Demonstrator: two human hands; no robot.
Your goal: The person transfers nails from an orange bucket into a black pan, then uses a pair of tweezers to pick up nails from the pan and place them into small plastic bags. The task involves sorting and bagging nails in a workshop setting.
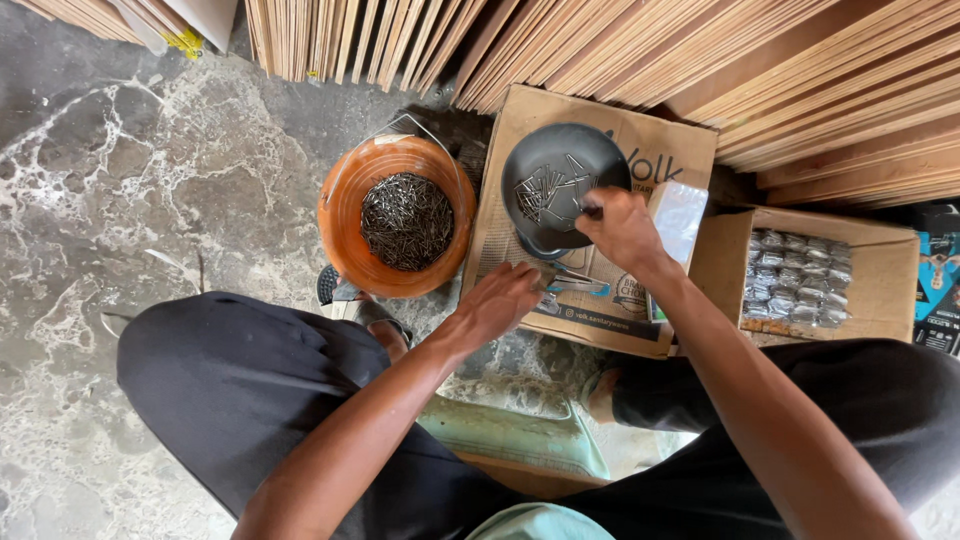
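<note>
The right hand [622, 228] pinches nails at the black pan [560, 180] on a flattened carton [600, 300]. The left hand [500, 300], fingers loosely curled, rests on the carton. Marbled stone floor [150, 180]; plywood sheets [650, 50] behind.

Flat brown carton [600, 300] centre; open brown carton [890, 285] right, holding small clear packets [795, 280]; clear bag [678, 215] between.

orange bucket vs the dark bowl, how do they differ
The orange bucket stands on the stone floor; the dark bowl sits on a flattened cardboard box. The bucket holds a dense heap of nails; the bowl holds only a sparse scatter. The right hand reaches into the bowl, while no hand touches the bucket. Both are round and hold nails.
</note>
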